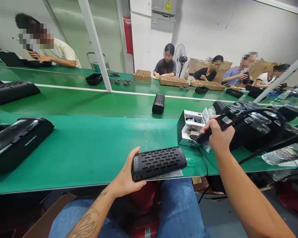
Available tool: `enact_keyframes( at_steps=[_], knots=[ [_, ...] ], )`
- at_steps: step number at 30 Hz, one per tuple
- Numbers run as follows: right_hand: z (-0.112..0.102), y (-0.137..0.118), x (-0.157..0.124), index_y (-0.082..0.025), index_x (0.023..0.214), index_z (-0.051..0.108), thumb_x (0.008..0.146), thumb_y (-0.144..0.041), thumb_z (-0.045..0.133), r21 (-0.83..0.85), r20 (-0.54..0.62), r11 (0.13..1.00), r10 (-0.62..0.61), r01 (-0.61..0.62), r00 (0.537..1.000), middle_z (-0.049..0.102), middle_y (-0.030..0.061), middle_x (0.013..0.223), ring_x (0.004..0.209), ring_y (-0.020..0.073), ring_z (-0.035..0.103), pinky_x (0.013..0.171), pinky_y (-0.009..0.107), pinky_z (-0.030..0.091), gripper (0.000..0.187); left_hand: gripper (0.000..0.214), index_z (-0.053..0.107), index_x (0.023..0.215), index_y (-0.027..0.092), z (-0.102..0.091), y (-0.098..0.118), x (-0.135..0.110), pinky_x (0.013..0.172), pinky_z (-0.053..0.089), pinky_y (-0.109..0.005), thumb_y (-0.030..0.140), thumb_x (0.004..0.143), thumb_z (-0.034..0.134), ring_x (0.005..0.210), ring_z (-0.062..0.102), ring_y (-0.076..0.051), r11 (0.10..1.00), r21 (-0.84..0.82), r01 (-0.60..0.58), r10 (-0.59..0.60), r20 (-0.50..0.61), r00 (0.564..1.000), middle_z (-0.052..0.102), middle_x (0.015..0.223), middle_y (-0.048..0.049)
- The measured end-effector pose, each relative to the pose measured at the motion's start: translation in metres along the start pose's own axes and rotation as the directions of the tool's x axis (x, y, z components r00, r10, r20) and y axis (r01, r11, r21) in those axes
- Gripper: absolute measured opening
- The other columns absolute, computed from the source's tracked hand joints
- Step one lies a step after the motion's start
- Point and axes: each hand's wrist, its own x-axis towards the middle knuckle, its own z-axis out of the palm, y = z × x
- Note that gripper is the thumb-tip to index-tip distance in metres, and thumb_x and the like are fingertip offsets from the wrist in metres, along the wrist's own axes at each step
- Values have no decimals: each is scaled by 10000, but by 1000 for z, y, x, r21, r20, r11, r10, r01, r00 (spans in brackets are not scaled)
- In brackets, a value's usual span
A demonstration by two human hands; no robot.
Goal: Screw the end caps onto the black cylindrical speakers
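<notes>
Your L hand (125,175) is wrapped round the left end of a black perforated cyl. speaker (159,163), holding it low over a grey mat (165,174) at the near edge of the green conveyor belt (89,155). Can't tell if speaker touches mat. Your R hand (220,134) is closed on the grip of a black handheld tool (208,132), exact type unclear, w/ its tip at the open side of a silver metal box unit (190,127). Can't tell if tip touches anything inside. A clear plastic bag (206,115) sits just behind the box, and a black cord (203,162) drops off the belt edge near it.

On your R, a heap of black speaker parts (258,127) lies beside the tool. Long black items (15,142) lie on the belt to your L, and a 2nd perforated speaker (158,103) stands upright further up.

Across the belt, seated co-workers (208,69) work at a far bench w/ wooden trays (142,75); a standing fan (180,58) is behind them.
</notes>
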Motion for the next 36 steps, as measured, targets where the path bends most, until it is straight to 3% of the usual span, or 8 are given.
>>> enact_keyframes(
  at_steps=[2, 4, 8, 12, 23, 36],
  knots=[
    [-1, -21, -16, -233, 1069, 712, 954, -502, 918, 85, 58, 996, -2, -3, 998, 675, -52, 670, 507, 181, 648, 564, 352, 615, 358, 1248, 370, 1837, 327, 6, -6, -3, 1358, 550, -644, 270, 750, 982, 1604, 659, -437, 998, 40, -54, 56, -37, 998, 567, 1775, -187],
    [-1, -41, -34, -245, 1079, 718, 960, -553, 927, 171, 192, 984, 10, -44, 981, 674, -50, 665, 492, 189, 648, 544, 367, 627, 391, 1179, 389, 1809, 321, 11, -10, -5, 1401, 494, -675, 303, 791, 984, 1655, 600, -447, 990, 70, -123, 127, -53, 991, 536, 1796, -188],
    [4, -63, -64, -242, 1109, 759, 1012, -538, 929, 327, 427, 930, 11, -166, 904, 719, -34, 691, 487, 163, 665, 537, 323, 633, 355, 1085, 384, 1779, 298, 13, -13, -4, 1429, 448, -686, 317, 855, 951, 1715, 510, -454, 969, 103, -224, 231, -54, 972, 486, 1812, -202],
    [14, -62, -78, -238, 1100, 766, 1012, -502, 940, 351, 435, 921, -2, -168, 900, 739, -28, 698, 518, 171, 704, 576, 334, 665, 328, 1056, 387, 1764, 295, 13, -13, -3, 1418, 465, -671, 330, 871, 948, 1683, 541, -447, 964, 97, -247, 253, -49, 966, 506, 1779, -204],
    [21, -52, -78, -218, 1028, 738, 1017, -495, 951, 304, 469, 938, 3, -165, 883, 724, -19, 668, 509, 177, 704, 568, 336, 663, 350, 1047, 410, 1741, 296, 12, -12, -2, 1392, 496, -629, 312, 847, 954, 1627, 585, -432, 969, 106, -222, 228, -45, 973, 543, 1729, -181],
    [24, -44, -73, -237, 983, 771, 999, -451, 974, 337, 587, 911, -5, -239, 809, 705, -20, 657, 488, 163, 661, 532, 321, 650, 296, 1043, 407, 1693, 309, 7, -4, 0, 1286, 600, -587, 336, 814, 968, 1454, 697, -390, 971, 155, -181, 184, -6, 983, 582, 1625, -150]
  ],
)
